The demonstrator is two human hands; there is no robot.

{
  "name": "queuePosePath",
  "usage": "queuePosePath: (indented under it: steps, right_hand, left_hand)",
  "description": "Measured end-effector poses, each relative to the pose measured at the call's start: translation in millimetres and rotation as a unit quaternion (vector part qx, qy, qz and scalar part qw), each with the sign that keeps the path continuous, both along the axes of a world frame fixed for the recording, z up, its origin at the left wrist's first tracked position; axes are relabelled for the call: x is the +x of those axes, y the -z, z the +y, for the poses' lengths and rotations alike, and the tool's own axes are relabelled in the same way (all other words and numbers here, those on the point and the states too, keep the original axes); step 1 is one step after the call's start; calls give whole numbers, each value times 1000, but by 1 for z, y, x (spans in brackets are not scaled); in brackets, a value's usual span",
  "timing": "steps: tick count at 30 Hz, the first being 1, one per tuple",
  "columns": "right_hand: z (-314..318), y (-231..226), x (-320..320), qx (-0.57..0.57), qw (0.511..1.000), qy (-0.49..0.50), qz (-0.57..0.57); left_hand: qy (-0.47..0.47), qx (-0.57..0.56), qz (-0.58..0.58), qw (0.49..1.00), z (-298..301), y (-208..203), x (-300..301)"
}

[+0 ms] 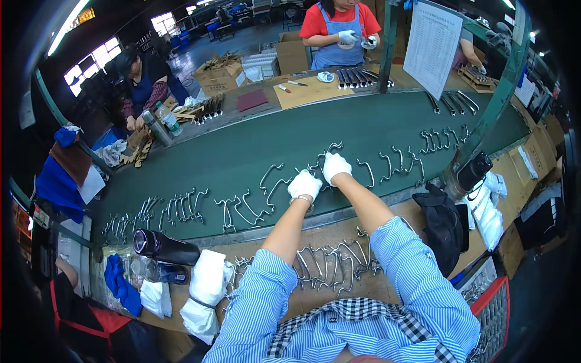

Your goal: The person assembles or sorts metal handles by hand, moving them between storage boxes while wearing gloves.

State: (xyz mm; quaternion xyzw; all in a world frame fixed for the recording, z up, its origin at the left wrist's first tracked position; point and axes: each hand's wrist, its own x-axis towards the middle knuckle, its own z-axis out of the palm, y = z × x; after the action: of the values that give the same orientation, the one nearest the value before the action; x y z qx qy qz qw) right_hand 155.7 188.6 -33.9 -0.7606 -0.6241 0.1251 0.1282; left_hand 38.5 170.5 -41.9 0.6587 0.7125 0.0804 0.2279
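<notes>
Your white-gloved left grip (304, 184) and right grip (335, 165) sit on the dark green belt surface (242, 151); your sleeves are blue-white striped. At eight o'clock, a purple-black bottle (164, 245); silvery curved metal pieces (330, 266) at six.

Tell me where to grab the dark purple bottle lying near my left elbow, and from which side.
Grip the dark purple bottle around the middle of its barrel, coming down from above. It lies on its side on the wooden bench, open mouth toward the left, so the round body is exposed on top. A clear bottle and white cloth bundle crowd its near side, so a low approach from there looks blocked.
</notes>
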Motion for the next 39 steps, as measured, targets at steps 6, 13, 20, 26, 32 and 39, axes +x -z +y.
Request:
queuePosePath:
  steps: [6, 13, 20, 26, 32, 39]
  right_hand:
    - [5, -6, 40, -86, 990, -112, 20]
    - [-52, 16, 39, -24, 989, -135, -48]
    - [-81, 16, 64, -72, 979, -183, -62]
    - [-118, -8, 62, -143, 883, -64, 443]
    - [-159, -11, 52, 0, 739, -50, 672]
    - [-208, -33, 33, 71, 872, -106, 472]
  left_hand:
    - [80, 0, 61, 995, 8, 2, -6]
    - [142, 63, 154, 976, 0, 7, -9]
    - [228, 38, 85, 969, -26, -9, -14]
    - [173, -165, -290, 927, -34, 5, -36]
    - [-43, -223, -693, 684, -69, 11, -24]
    - [-35, -195, -809, 553, -130, 2, -19]
